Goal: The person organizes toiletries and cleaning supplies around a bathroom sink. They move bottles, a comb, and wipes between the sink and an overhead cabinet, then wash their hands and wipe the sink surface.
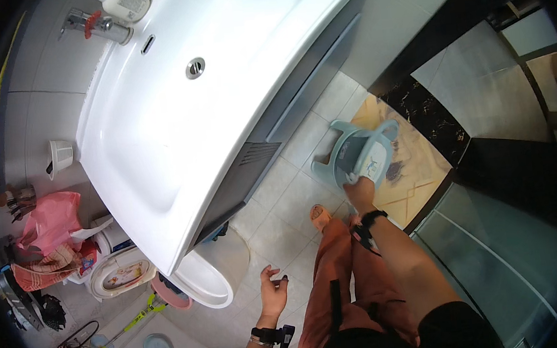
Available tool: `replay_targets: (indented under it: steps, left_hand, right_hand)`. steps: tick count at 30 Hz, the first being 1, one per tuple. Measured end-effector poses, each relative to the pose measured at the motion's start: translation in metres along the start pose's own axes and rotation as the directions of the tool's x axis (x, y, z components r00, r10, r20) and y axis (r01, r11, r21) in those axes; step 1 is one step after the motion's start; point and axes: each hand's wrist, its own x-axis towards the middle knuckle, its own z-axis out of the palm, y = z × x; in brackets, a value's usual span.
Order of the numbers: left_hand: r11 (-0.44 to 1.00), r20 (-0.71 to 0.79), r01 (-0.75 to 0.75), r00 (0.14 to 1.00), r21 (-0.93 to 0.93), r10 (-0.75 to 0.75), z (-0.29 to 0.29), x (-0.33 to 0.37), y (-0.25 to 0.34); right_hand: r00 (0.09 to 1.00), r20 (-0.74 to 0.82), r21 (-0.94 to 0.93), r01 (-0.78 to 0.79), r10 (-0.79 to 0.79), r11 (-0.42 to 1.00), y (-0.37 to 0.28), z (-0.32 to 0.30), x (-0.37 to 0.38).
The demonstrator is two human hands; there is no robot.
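At the far left, by the wall, a pink bag (pixel 51 220) and a white round-lidded appliance (pixel 118 271) sit on the floor, partly hidden under the left edge of the white washbasin (pixel 156 138). A white bowl-shaped basin (pixel 205 283) pokes out beneath the washbasin's near corner, its far half hidden.

The left hand (pixel 274 294) hangs low over the tiled floor (pixel 274 201), palm up, fingers loosely spread and holding nothing; a band circles its wrist.

Further right, the right hand (pixel 361 192) reaches forward with the arm stretched out straight, fingers closed on the near rim of a pale teal plastic stool (pixel 356 154). The stool is tilted, lying just beyond the hand, over the floor where the tiles meet the yellow mat (pixel 418 175). The fingertips are hidden behind the rim.
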Motion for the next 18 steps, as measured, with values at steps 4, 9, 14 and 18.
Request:
replay_targets:
  steps: [4,9,14,18]
  left_hand:
    - [0.988,-0.057,-0.143,0.988,0.055,0.146,-0.020,0.013,0.045]
    - [0.959,-0.046,-0.256,0.964,0.118,0.263,-0.036,0.015,0.090]
    - [0.648,-0.013,-0.564,0.749,0.511,0.663,-0.057,0.002,0.161]
    - [0.386,-0.171,-0.258,0.592,0.886,0.788,-0.085,0.010,0.225]
  right_hand:
    - [0.985,0.163,-0.012,0.052,-0.049,0.999,-0.057,0.057,0.026]
    - [0.963,0.262,0.022,0.062,-0.065,0.998,-0.079,0.070,0.021]
    - [0.977,0.112,0.171,0.163,-0.184,0.972,-0.040,0.024,-0.016]
    - [0.987,0.140,0.238,0.040,-0.075,0.970,0.005,-0.024,-0.032]
